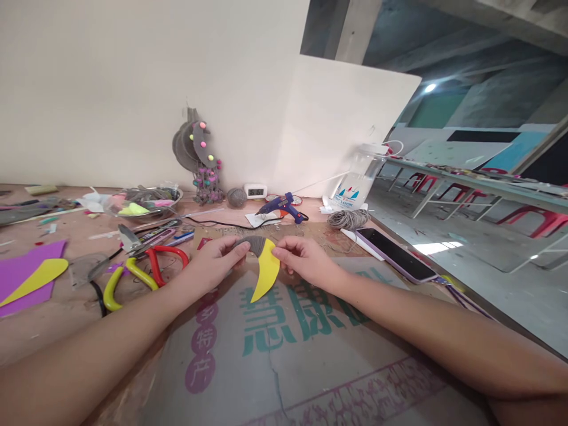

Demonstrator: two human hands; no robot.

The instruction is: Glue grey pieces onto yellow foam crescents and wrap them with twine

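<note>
A yellow crescent-shaped piece [267,271], its upper left part wrapped in grey yarn, is held up between my two hands over a printed cardboard sheet [337,367]. My left hand [222,260] pinches the yarn-wrapped end between thumb and fingers. On the yellow side near the top, my right hand [304,258] has its thumb and fingertips closed on the edge. The bare yellow tip points down. Whether my right fingers also hold a yarn strand cannot be made out. Behind the hands lies a blue glue gun [286,207] on its side.
Pliers with yellow handles [116,284] and red-handled scissors [162,255] lie left. Purple sheet [44,254], yarn bowl [146,201], pom-pom ornament [197,148] and small clock [255,190] stand beyond. At right are a yarn skein [348,219], clear jug [357,177] and phone [394,253] near the table's edge.
</note>
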